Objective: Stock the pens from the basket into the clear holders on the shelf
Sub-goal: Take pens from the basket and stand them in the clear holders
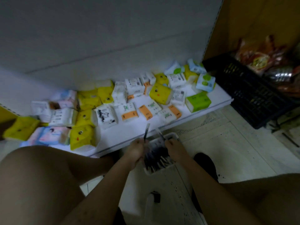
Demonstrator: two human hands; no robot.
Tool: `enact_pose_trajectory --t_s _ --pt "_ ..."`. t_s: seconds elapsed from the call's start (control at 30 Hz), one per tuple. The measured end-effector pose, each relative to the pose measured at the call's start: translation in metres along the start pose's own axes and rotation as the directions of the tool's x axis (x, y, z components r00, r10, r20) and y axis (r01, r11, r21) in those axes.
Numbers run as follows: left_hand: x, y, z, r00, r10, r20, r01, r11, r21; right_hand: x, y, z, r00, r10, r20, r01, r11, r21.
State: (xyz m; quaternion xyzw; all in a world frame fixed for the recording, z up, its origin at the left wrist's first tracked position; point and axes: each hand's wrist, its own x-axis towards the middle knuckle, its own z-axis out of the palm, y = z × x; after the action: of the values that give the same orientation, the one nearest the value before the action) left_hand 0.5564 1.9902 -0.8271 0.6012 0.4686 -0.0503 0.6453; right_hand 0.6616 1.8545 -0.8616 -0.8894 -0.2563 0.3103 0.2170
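A white basket (172, 167) full of dark pens (156, 159) stands on the tiled floor in front of the low shelf. My left hand (136, 151) is at the basket's left side, closed on a dark pen (146, 132) that sticks up toward the shelf. At the basket's right side, my right hand (174, 150) grips another pen (159, 134), which is blurred. No clear holders are in view.
The low white shelf (211, 109) carries several tissue packs (159, 93) in yellow, white, orange and green. A black crate (246, 90) with snack bags stands at the right. My bare knees fill the lower left and right. A dark shoe (206, 163) rests by the basket.
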Motion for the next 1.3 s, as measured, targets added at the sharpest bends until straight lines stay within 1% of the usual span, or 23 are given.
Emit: enact_pose_trajectory --t_s 0.03,0.07,0.1,0.2,0.27,0.33,0.4,0.47,0.53,0.57,0.6,0.67,0.73,0.8,0.87,0.97,1.0,1.03,1.1,1.13,1.2,1.23,1.3 --pt "-0.008 0.011 -0.007 0.998 0.068 -0.003 -0.068 0.998 0.009 -0.006 -0.01 -0.005 0.999 -0.016 -0.049 0.023 0.988 0.153" --pt "-0.018 0.023 -0.013 0.989 0.145 0.012 -0.145 0.989 0.0 -0.013 -0.02 -0.011 0.996 -0.019 -0.082 0.045 0.939 0.34" --pt "-0.027 0.035 -0.018 0.975 0.22 0.038 -0.219 0.975 -0.03 -0.019 -0.032 -0.019 0.994 -0.029 -0.103 0.074 0.881 0.468" --pt "-0.053 0.073 -0.03 0.931 0.358 0.065 -0.348 0.928 -0.13 -0.037 -0.067 -0.046 0.985 -0.083 -0.148 0.162 0.719 0.676" --pt "-0.067 0.096 -0.035 0.891 0.452 0.034 -0.448 0.889 -0.091 -0.051 -0.092 -0.067 0.973 -0.126 -0.192 0.227 0.641 0.733" --pt "-0.081 0.117 -0.039 0.837 0.548 -0.005 -0.547 0.836 -0.04 -0.062 -0.116 -0.09 0.954 -0.169 -0.249 0.3 0.61 0.734" --pt "-0.097 0.138 -0.044 0.783 0.621 -0.036 -0.622 0.783 -0.032 -0.069 -0.139 -0.114 0.929 -0.195 -0.314 0.368 0.579 0.727" --pt "-0.117 0.157 -0.051 0.682 0.727 -0.079 -0.728 0.685 0.014 -0.082 -0.164 -0.139 0.889 -0.229 -0.396 0.451 0.575 0.683" --pt "-0.135 0.175 -0.06 0.547 0.828 -0.127 -0.827 0.558 0.075 -0.097 -0.188 -0.16 0.82 -0.304 -0.485 0.566 0.56 0.606" --pt "-0.144 0.184 -0.066 0.495 0.856 -0.147 -0.857 0.509 0.08 -0.105 -0.2 -0.169 0.781 -0.346 -0.52 0.618 0.552 0.56" --pt "-0.154 0.194 -0.072 0.459 0.873 -0.164 -0.875 0.476 0.089 -0.113 -0.212 -0.177 0.746 -0.384 -0.544 0.659 0.537 0.526" --pt "-0.172 0.211 -0.085 0.408 0.897 -0.173 -0.887 0.434 0.159 -0.128 -0.234 -0.189 0.716 -0.424 -0.554 0.697 0.474 0.539" --pt "-0.191 0.226 -0.098 0.378 0.91 -0.169 -0.893 0.407 0.195 -0.139 -0.254 -0.2 0.704 -0.442 -0.555 0.71 0.424 0.563" --pt "-0.21 0.238 -0.109 0.358 0.919 -0.163 -0.906 0.385 0.176 -0.146 -0.27 -0.208 0.682 -0.461 -0.568 0.731 0.419 0.538" --pt "-0.228 0.249 -0.119 0.331 0.929 -0.167 -0.914 0.36 0.188 -0.151 -0.284 -0.216 0.668 -0.467 -0.58 0.744 0.434 0.508" --pt "-0.251 0.264 -0.13 0.243 0.958 -0.152 -0.926 0.276 0.259 -0.155 -0.298 -0.23 0.643 -0.452 -0.619 0.757 0.497 0.424" --pt "-0.257 0.27 -0.133 0.245 0.958 -0.147 -0.927 0.275 0.254 -0.156 -0.302 -0.235 0.63 -0.451 -0.632 0.765 0.503 0.403" --pt "-0.261 0.277 -0.137 0.265 0.953 -0.148 -0.929 0.294 0.227 -0.158 -0.306 -0.239 0.617 -0.456 -0.642 0.774 0.498 0.39" --pt "-0.268 0.29 -0.144 0.313 0.936 -0.163 -0.93 0.337 0.145 -0.162 -0.316 -0.247 0.603 -0.474 -0.642 0.79 0.465 0.399" --pt "-0.271 0.297 -0.148 0.323 0.93 -0.176 -0.934 0.343 0.097 -0.163 -0.322 -0.251 0.603 -0.484 -0.634 0.794 0.439 0.42" --pt "-0.279 0.311 -0.156 0.311 0.935 -0.173 -0.948 0.319 0.02 -0.162 -0.333 -0.262 0.612 -0.514 -0.601 0.791 0.387 0.474" --pt "-0.282 0.318 -0.161 0.295 0.943 -0.156 -0.952 0.303 0.032 -0.16 -0.339 -0.267 0.619 -0.529 -0.581 0.784 0.372 0.497" --pt "-0.288 0.332 -0.169 0.253 0.961 -0.11 -0.952 0.268 0.146 -0.154 -0.35 -0.277 0.617 -0.548 -0.565 0.781 0.344 0.521"
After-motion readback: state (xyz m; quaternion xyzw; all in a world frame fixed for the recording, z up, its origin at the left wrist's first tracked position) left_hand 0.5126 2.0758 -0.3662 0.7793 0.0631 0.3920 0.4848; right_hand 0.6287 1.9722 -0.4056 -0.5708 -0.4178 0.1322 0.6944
